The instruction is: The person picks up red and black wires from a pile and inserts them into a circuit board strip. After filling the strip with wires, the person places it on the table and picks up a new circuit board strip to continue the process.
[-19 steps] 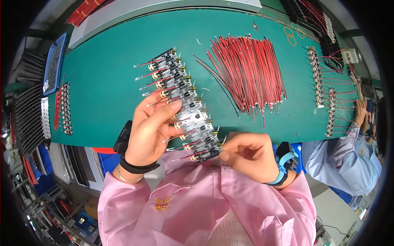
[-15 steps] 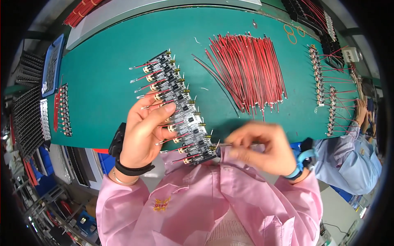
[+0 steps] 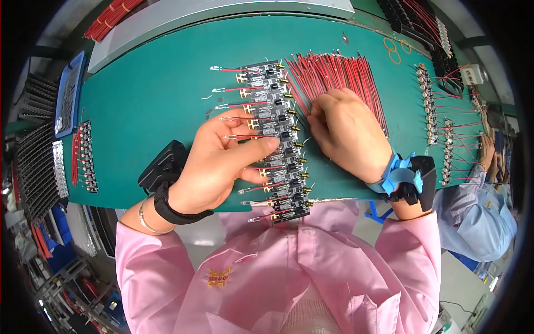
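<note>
My left hand point(image 3: 222, 153) is closed on a long strip of black circuit boards point(image 3: 281, 119), thumb on top and fingers beneath its left side. Short red wires with clear tips stick out from the strip's left edge, and small yellow-green parts line its right edge. The strip stands nearly straight up and down in view, its near end over my pink jacket. My right hand point(image 3: 347, 131) is over the pile of red and black wires point(image 3: 339, 72), its fingers curled together at the pile's left side. What lies between those fingertips is hidden.
Green table mat point(image 3: 150, 94) lies under everything. Finished-looking strips with wires point(image 3: 427, 106) lie at the right, near a co-worker's hand point(image 3: 487, 153). Another wired strip point(image 3: 86, 156) and a blue tray point(image 3: 70, 94) are at the left. Rubber bands point(image 3: 394, 53) lie at the far right.
My right hand has moved from the strip's near end up and forward onto the wire pile. My left hand has turned the strip more upright and shifted it right.
</note>
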Motion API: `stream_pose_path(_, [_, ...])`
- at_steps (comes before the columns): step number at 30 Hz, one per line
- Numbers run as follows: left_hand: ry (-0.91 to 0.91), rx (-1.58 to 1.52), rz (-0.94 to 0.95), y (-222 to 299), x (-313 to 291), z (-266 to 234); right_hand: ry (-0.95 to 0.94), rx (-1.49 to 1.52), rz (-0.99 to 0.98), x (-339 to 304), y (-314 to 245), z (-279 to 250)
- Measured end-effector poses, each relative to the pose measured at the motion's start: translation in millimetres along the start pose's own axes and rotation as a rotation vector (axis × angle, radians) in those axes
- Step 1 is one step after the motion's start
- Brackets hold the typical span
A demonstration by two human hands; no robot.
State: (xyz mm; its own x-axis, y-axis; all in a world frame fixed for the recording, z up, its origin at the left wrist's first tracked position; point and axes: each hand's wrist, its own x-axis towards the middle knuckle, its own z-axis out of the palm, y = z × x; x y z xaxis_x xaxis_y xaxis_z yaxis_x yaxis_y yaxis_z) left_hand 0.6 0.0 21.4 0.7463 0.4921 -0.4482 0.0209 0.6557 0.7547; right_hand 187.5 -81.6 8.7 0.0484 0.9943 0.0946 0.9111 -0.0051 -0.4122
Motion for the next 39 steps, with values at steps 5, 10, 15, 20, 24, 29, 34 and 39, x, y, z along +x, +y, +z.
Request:
stream_pose_path(5, [-0.005, -0.012, -0.011, -3.9, 7.2, -11.2, 0.012, -0.135, 0.043, -4.5, -11.7, -3.7])
stream_pose_path(10, [-0.016, -0.027, -0.036, -1.7, 10.0, -14.8, -0.024, -0.119, 0.058, -3.3, -10.5, -5.6])
stream_pose_path(15, [-0.002, -0.008, -0.028, -3.9, 9.6, -17.4, -0.125, 0.217, 0.162, -2.1, -7.4, -19.5])
stream_pose_path(20, [0.002, -0.031, -0.014, -4.0, 9.2, -15.5, 0.009, 0.941, 0.345, 1.4, 5.9, -22.9])
stream_pose_path(24, [-0.009, -0.026, -0.017, -3.8, 8.7, -17.2, 0.252, 1.080, 0.316, 10.5, 1.8, -27.8])
stream_pose_path(29, [-0.007, -0.012, -0.052, -4.0, 8.9, -16.0, 0.302, 0.956, 0.307, 9.1, 6.3, -10.6])
stream_pose_path(34, [-0.007, -0.034, -0.055, -2.2, 8.5, -16.1, 0.133, 0.668, 0.270, 10.1, 17.8, -7.8])
stream_pose_path(39, [0.018, -0.015, -0.073, -1.2, 6.5, -14.4, 0.137, 1.037, 0.421, 10.1, 11.3, -18.4])
